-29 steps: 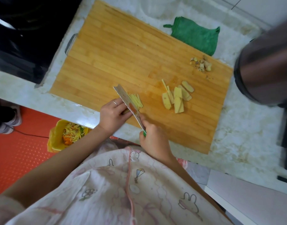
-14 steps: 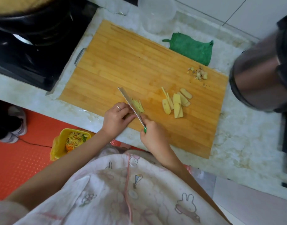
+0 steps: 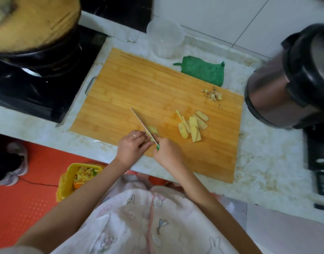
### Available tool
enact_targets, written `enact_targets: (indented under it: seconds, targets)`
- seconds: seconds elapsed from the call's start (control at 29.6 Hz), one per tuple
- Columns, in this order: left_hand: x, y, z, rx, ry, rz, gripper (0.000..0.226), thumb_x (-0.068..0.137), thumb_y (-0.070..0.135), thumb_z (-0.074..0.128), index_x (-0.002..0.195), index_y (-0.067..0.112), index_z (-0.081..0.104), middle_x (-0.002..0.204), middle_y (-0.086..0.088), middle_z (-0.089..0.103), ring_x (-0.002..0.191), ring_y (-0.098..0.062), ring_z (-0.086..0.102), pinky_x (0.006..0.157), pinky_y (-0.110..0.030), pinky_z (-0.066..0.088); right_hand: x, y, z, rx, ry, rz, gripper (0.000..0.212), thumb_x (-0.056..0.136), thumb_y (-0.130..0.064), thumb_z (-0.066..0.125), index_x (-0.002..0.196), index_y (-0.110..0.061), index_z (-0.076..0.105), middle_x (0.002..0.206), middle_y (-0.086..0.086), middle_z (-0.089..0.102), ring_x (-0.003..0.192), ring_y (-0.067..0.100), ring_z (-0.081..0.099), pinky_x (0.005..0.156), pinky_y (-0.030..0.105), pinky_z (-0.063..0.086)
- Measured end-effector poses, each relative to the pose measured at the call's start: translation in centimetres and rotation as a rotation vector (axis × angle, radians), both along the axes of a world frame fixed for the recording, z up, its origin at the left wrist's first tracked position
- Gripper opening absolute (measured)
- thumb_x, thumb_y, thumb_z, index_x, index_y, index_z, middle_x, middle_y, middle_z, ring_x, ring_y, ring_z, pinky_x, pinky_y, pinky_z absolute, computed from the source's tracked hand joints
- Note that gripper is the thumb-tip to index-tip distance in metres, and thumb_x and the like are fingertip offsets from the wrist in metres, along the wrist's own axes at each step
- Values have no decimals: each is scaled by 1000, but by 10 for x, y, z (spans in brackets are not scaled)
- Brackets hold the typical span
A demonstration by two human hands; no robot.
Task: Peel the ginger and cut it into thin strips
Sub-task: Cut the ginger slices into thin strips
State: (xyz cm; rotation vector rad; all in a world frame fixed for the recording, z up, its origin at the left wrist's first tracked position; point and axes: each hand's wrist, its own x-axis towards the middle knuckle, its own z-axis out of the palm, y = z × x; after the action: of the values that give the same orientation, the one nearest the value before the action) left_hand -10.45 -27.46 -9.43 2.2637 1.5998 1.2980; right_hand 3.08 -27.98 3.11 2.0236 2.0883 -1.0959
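**Head view, strip-cutting stage.** The knife [image 3: 139, 120] stands edge-on on the bamboo cutting board [image 3: 139, 85]. Its tip points to the far left, and its green handle sits in the right hand [image 3: 166, 153], whose grip is fully closed round it. The left hand [image 3: 132, 147] lies just left of the blade with its grip curled. Its bent fingertips [image 3: 143, 137] pin the ginger stack [image 3: 152, 130] against the blade. The strips already parted show just right of the blade, touching it, and the uncut remainder is mostly hidden under the fingers. Well to the right on the board lies a loose, overlapping pile of peeled ginger slices [image 3: 192, 127]. The peelings [image 3: 211, 94] are near the far right corner.

**Progress, as judged.** Peeling and slicing into flat pieces appear complete. Cutting into strips is at an early stage: one small stack is in work and the larger pile of slices is left.

**Off the board.** On the table [image 3: 258, 153] are a green cloth [image 3: 203, 70], a clear plastic container [image 3: 165, 37] and an electric cooker [image 3: 289, 79].

**Change from a second earlier.** The blade was then tilted with its flat face showing; it is now upright on the stack. Slices and peelings lie unchanged, and the view has tipped up toward the wall.
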Motion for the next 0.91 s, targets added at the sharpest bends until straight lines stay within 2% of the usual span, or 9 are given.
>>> enact_targets:
  seconds: [0.1, 0.2, 0.27, 0.37, 0.44, 0.54, 0.68, 0.81, 0.91]
  targets:
    - [-1, 0, 3, -11, 16, -25, 33, 87, 37, 66, 75, 7, 74, 79, -4, 69, 84, -12, 59, 65, -21, 48, 16, -13, 3, -54, 32, -60, 45, 87, -10, 50, 128, -26, 56, 89, 15, 67, 80, 32, 62, 61, 29, 41]
    - [-3, 0, 4, -25, 49, -56, 28, 86, 34, 69, 76, 8, 73, 80, -3, 68, 82, -15, 63, 61, -26, 52, 27, -29, 5, -95, 54, -136, 27, 86, -9, 50, 109, -16, 64, 65, 3, 56, 68, 27, 53, 56, 26, 29]
    - [-4, 2, 6, -15, 69, -84, 28, 87, 34, 68, 75, 8, 73, 80, -3, 67, 79, -17, 63, 58, -28, 52, 27, -32, 4, -80, 48, -176, 18, 87, -11, 49, 96, -17, 64, 61, -2, 47, 67, 22, 47, 50, 29, 25]
    - [-5, 2, 9, -10, 76, -106, 30, 88, 34, 66, 74, 8, 72, 79, -2, 66, 77, -17, 62, 55, -27, 51, 23, -30, 5, -82, 43, -176, 16, 88, -13, 49, 77, -24, 53, 59, -5, 42, 68, 23, 46, 44, 21, 24]
    - [-4, 2, 12, -10, 77, -113, 31, 89, 34, 65, 74, 7, 72, 77, -2, 65, 75, -18, 62, 55, -28, 50, 20, -25, 4, -84, 56, -197, 15, 89, -13, 48, 88, -25, 59, 61, -2, 45, 67, 25, 49, 45, 24, 27]
    - [-7, 4, 13, -11, 88, -141, 31, 89, 34, 65, 73, 8, 71, 77, -3, 64, 75, -18, 60, 53, -31, 49, 16, -20, 6, -75, 89, -225, 30, 89, -13, 47, 111, -24, 64, 60, -1, 48, 52, 19, 45, 43, 25, 32]
    - [-7, 5, 16, -18, 79, -160, 26, 86, 29, 70, 71, 7, 68, 80, -4, 62, 77, -18, 57, 52, -32, 48, 22, -32, 5, -74, 75, -210, 28, 91, -13, 46, 111, -22, 63, 58, -6, 44, 55, 19, 52, 45, 27, 30]
    - [-8, 6, 15, -21, 54, -201, 26, 83, 26, 73, 70, 5, 68, 99, -10, 68, 91, -24, 64, 75, -34, 50, 34, -42, -1, -84, 66, -250, 30, 90, -15, 45, 113, -18, 64, 61, -4, 49, 49, 12, 44, 44, 23, 32]
    - [-8, 8, 13, -5, 58, -212, 28, 83, 29, 71, 70, 4, 69, 94, -8, 71, 93, -25, 68, 77, -35, 52, 34, -39, -3, -78, 71, -269, 29, 90, -17, 46, 111, -18, 65, 63, -2, 52, 52, 14, 47, 46, 26, 34]
